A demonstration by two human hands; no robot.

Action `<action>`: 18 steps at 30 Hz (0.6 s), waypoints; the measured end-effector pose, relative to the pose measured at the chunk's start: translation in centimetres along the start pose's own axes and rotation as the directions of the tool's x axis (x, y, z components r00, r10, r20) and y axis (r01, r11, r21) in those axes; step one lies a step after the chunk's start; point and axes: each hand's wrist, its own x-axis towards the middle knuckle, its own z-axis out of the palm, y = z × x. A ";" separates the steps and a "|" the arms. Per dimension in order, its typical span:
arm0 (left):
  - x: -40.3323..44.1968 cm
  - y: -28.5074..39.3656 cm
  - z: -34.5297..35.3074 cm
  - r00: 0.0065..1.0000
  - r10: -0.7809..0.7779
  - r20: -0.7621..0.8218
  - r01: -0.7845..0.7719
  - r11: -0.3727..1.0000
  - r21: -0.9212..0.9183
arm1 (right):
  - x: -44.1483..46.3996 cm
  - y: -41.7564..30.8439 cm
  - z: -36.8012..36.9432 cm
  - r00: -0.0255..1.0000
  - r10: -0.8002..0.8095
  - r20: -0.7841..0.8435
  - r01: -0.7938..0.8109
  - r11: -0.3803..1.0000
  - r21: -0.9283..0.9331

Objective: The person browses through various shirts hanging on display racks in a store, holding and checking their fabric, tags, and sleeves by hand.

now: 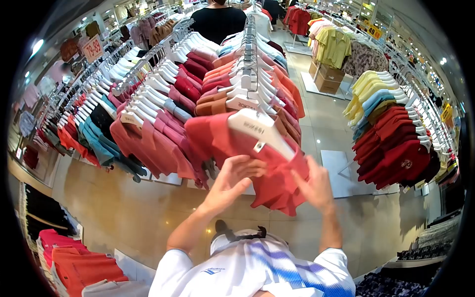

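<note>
A coral-red shirt (213, 133) hangs at the front end of the middle rack on a white hanger (257, 129), with a small tag at its collar. My left hand (233, 180) is in front of the shirt, fingers curved and thumb apart, with nothing visible in it. At the shirt's right side, my right hand (316, 185) has its thumb over the red fabric and its fingers at the edge, partly behind the cloth. Directly behind hang brown shirts (213, 103) on white hangers.
Pink shirts (153, 143) crowd the rack to the left. Yellow, blue and red shirts (396, 148) hang at right. Cardboard boxes (328, 79) stand farther back. A person in black (218, 24) is beyond the racks. Folded orange clothes (86, 270) lie at lower left.
</note>
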 end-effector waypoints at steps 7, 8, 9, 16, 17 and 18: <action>-0.6 0.3 5.0 0.944 -0.247 -0.221 0.135 0.895 -0.424 | -7.4 -1.7 4.6 0.996 -0.009 0.091 -0.002 0.993 0.121; -1.2 0.1 4.7 0.931 -0.288 -0.223 0.155 0.867 -0.473 | -7.9 -1.8 4.6 0.989 -0.028 0.144 0.012 0.993 0.117; -1.5 0.3 4.7 0.912 -0.313 -0.265 0.169 0.875 -0.454 | -7.8 -2.1 3.6 0.959 -0.135 0.251 0.083 0.975 0.204; -4.9 7.9 4.1 0.627 -0.574 -0.528 0.691 0.722 0.035 | -4.1 2.8 -0.4 0.887 -0.386 0.254 0.266 0.876 0.402; -5.6 8.6 4.0 0.660 -0.578 -0.479 0.684 0.726 0.067 | -3.6 2.9 -0.9 0.893 -0.371 0.256 0.255 0.883 0.394; -6.6 9.1 3.6 0.692 -0.579 -0.430 0.674 0.731 0.101 | -3.2 2.6 -1.2 0.887 -0.409 0.216 0.325 0.884 0.337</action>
